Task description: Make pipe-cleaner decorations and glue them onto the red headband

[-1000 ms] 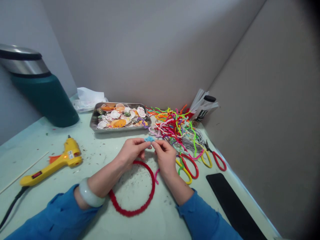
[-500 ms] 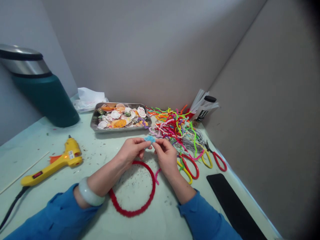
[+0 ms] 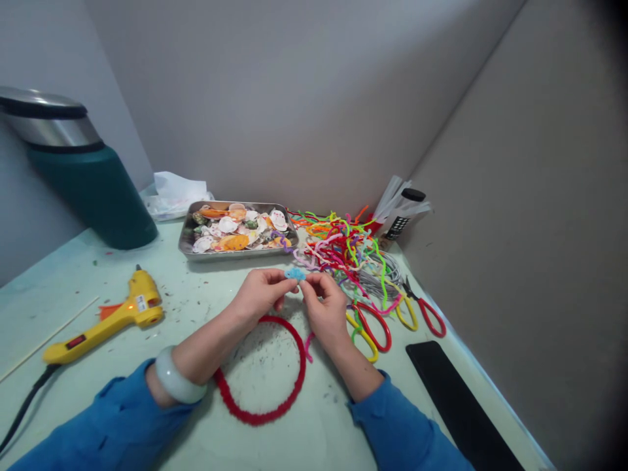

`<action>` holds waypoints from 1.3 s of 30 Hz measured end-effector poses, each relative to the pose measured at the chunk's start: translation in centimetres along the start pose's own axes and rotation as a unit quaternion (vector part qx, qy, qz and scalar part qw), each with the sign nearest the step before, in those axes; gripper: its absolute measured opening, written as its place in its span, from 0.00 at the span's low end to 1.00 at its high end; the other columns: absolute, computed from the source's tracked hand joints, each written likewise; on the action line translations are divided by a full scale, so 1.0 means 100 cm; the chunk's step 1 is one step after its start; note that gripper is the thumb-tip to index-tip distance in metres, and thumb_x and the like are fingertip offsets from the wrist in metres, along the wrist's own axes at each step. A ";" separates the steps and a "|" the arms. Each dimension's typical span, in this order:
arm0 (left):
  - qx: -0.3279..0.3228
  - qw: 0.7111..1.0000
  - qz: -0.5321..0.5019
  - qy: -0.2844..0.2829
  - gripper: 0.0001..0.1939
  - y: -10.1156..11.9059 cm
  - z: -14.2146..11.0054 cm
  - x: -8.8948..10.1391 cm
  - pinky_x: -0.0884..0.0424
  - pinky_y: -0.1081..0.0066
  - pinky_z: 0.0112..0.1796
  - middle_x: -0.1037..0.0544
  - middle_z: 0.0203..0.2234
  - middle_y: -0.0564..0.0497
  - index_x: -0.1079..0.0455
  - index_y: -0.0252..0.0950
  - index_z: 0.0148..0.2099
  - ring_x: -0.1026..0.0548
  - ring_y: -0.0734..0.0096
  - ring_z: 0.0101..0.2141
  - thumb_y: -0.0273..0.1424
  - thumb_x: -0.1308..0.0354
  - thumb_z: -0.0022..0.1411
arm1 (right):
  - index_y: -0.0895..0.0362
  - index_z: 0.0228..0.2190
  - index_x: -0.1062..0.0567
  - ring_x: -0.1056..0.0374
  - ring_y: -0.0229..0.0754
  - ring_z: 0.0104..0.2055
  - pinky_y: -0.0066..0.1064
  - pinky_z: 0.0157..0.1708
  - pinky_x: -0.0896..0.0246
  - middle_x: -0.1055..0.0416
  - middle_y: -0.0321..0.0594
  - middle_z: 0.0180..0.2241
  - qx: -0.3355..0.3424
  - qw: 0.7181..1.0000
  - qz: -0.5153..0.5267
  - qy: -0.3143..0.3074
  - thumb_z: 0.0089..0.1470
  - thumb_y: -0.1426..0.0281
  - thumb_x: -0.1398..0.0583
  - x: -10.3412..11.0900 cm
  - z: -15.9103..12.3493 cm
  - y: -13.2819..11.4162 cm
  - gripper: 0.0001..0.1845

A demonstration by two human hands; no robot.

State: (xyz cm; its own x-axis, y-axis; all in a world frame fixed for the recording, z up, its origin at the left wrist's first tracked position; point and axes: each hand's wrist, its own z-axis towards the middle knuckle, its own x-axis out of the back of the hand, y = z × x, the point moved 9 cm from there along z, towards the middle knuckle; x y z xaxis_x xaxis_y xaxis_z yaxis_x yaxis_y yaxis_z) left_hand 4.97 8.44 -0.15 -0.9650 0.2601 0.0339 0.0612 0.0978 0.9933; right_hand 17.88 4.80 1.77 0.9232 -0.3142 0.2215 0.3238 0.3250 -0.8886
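A small, fuzzy light-blue pipe cleaner piece (image 3: 295,274), bunched up, is pinched between both hands above the table. My left hand (image 3: 265,291) grips its left side with thumb and fingertips. On its right side, the thumb and fingers of my right hand (image 3: 324,304) are closed. Below the hands lies a red fuzzy ring (image 3: 265,417), partly covered by my left forearm. A short pink pipe cleaner (image 3: 309,348) lies beside my right wrist.
A yellow glue gun (image 3: 110,317) with a black cord lies left, near a thin stick (image 3: 52,337) and a green bottle (image 3: 105,196). Behind the hands are a metal tray (image 3: 235,256) of shells and piled pipe cleaners (image 3: 338,245). Scissors (image 3: 432,317) and a black strip (image 3: 456,399) lie right.
Both hands stay in nearly the same place. The light-blue piece has turned slightly between the fingertips, and the whole view has shifted a little.
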 end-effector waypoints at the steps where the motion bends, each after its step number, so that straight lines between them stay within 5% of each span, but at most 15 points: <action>1: -0.002 1.000 -0.001 0.004 0.11 0.001 0.000 0.000 0.47 0.77 0.17 0.35 0.09 0.57 0.28 0.32 0.26 0.41 0.81 0.12 0.37 0.38 0.49 | 0.55 0.29 0.28 0.37 0.39 0.31 0.30 0.32 0.42 0.30 0.37 0.28 -0.006 1.000 0.005 -0.005 0.53 0.67 0.43 -0.001 0.000 0.001 0.06; 10: -0.011 0.999 -0.036 0.017 0.11 0.000 -0.001 0.000 0.46 0.77 0.16 0.32 0.13 0.55 0.27 0.32 0.25 0.40 0.82 0.13 0.36 0.36 0.47 | 0.56 0.25 0.32 0.40 0.35 0.21 0.26 0.23 0.45 0.34 0.31 0.21 -0.122 0.982 0.141 -0.023 0.47 0.66 0.41 -0.010 0.003 0.016 0.06; 15: 0.036 0.992 -0.117 -0.038 0.10 -0.009 -0.001 -0.007 0.43 0.77 0.17 0.34 0.12 0.57 0.29 0.33 0.25 0.41 0.82 0.13 0.35 0.35 0.46 | 0.56 0.25 0.32 0.40 0.34 0.21 0.26 0.24 0.43 0.33 0.30 0.20 -0.150 0.972 0.182 -0.023 0.45 0.67 0.41 -0.012 0.002 0.020 0.05; 22: 0.072 0.988 -0.124 -0.058 0.12 -0.017 0.001 -0.008 0.46 0.77 0.16 0.36 0.10 0.58 0.29 0.32 0.26 0.42 0.82 0.11 0.36 0.34 0.45 | 0.55 0.26 0.32 0.37 0.35 0.23 0.27 0.26 0.42 0.32 0.31 0.22 -0.098 0.983 0.155 -0.028 0.47 0.67 0.41 -0.010 0.003 0.014 0.05; 31: 0.027 0.995 -0.085 -0.049 0.11 -0.006 0.000 -0.006 0.45 0.78 0.17 0.36 0.10 0.58 0.30 0.32 0.25 0.42 0.83 0.12 0.35 0.36 0.48 | 0.55 0.26 0.32 0.38 0.35 0.24 0.27 0.26 0.43 0.32 0.32 0.23 -0.079 0.987 0.135 -0.028 0.49 0.68 0.42 -0.009 0.003 0.009 0.04; 39: 0.056 0.980 -0.184 -0.045 0.13 -0.010 0.003 -0.005 0.44 0.77 0.17 0.46 0.09 0.62 0.36 0.33 0.21 0.49 0.84 0.13 0.32 0.35 0.48 | 0.55 0.27 0.30 0.41 0.35 0.24 0.27 0.25 0.44 0.35 0.31 0.23 -0.064 0.991 0.111 -0.033 0.51 0.65 0.41 -0.009 0.002 0.008 0.06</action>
State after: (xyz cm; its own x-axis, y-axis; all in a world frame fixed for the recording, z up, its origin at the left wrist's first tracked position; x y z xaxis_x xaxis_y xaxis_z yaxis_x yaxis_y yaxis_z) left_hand 5.48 8.46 -1.17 -0.9006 0.2705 -0.3401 -0.2554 0.3039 0.9178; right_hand 17.33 5.54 0.90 0.9818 -0.1864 0.0365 0.0857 0.2634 -0.9609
